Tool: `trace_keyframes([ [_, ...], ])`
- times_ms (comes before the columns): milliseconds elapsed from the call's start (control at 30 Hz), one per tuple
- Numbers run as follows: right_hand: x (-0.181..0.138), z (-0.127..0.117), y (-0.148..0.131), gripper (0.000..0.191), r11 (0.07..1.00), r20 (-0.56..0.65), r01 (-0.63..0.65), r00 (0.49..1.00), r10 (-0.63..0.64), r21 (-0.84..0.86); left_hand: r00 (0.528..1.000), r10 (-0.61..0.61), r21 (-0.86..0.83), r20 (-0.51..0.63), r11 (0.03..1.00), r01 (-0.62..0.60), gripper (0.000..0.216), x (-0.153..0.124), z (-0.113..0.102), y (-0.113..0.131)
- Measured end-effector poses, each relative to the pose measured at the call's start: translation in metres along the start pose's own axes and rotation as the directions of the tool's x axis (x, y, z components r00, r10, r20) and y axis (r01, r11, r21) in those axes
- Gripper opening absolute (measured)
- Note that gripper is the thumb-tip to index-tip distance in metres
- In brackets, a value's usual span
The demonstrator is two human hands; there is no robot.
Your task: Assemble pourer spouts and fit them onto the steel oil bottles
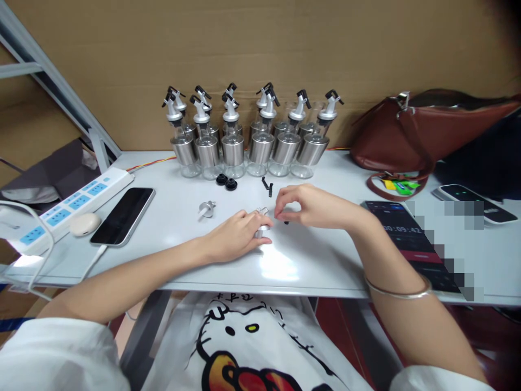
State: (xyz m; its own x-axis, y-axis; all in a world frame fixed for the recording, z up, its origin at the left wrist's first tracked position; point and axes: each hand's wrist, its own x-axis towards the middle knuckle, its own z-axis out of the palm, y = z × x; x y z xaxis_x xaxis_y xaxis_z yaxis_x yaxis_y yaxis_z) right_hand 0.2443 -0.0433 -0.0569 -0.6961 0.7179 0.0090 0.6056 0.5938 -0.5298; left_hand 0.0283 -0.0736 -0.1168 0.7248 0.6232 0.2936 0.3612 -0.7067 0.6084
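My left hand (240, 234) is closed around a silver pourer top (262, 231) resting low over the table, its spout poking up between the fingers. Just to the right, my right hand (299, 206) has its fingertips pinched together; whatever they hold is hidden. A small black part (286, 222) shows beneath that hand. Another silver pourer top (207, 209) lies on its side to the left. Behind the hands are black ribbed stoppers (230, 184) and black flip levers (267, 187).
Glass-and-steel bottles (233, 147), several with pourers, stand in rows at the back. At left are a power strip (77, 203), a phone (123, 216) and a white round case (85, 224). A brown bag (407, 133) and another phone (407, 239) lie right.
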Motion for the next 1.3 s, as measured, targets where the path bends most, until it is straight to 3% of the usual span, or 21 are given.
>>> trace_keyframes([
  [200, -0.004, 0.000, 0.016, 0.018, 0.984, 0.057, -0.108, 0.991, 0.117, -0.144, 0.999, 0.016, 0.063, 0.036, 0.998, -0.018, 0.026, 0.000, 0.001, 0.001],
  [500, 0.003, 0.008, 0.017, 0.015, 0.976, 0.072, -0.115, 0.989, 0.130, -0.186, 0.995, 0.071, 0.104, 0.067, 0.992, -0.078, 0.022, -0.001, 0.000, 0.000],
  [667, 0.001, 0.003, 0.003, 0.005, 0.991, -0.014, -0.084, 0.996, 0.086, 0.106, 0.993, 0.110, 0.156, 0.031, 0.981, -0.114, 0.023, -0.001, 0.001, 0.000],
  [933, 0.000, 0.004, -0.013, 0.022, 0.844, -0.139, 0.035, 0.989, 0.048, 0.535, 0.994, 0.101, 0.166, -0.030, 0.982, -0.094, 0.026, -0.002, 0.001, -0.001],
  [1067, 0.002, 0.006, -0.014, 0.024, 0.816, -0.159, 0.077, 0.987, 0.018, 0.573, 0.984, 0.170, 0.162, -0.048, 0.974, -0.160, 0.027, -0.004, -0.002, 0.001],
  [1300, 0.004, 0.009, -0.017, 0.021, 0.778, -0.082, 0.102, 0.995, -0.065, 0.620, 0.948, 0.306, 0.290, -0.086, 0.918, -0.270, 0.030, -0.005, -0.003, 0.001],
])
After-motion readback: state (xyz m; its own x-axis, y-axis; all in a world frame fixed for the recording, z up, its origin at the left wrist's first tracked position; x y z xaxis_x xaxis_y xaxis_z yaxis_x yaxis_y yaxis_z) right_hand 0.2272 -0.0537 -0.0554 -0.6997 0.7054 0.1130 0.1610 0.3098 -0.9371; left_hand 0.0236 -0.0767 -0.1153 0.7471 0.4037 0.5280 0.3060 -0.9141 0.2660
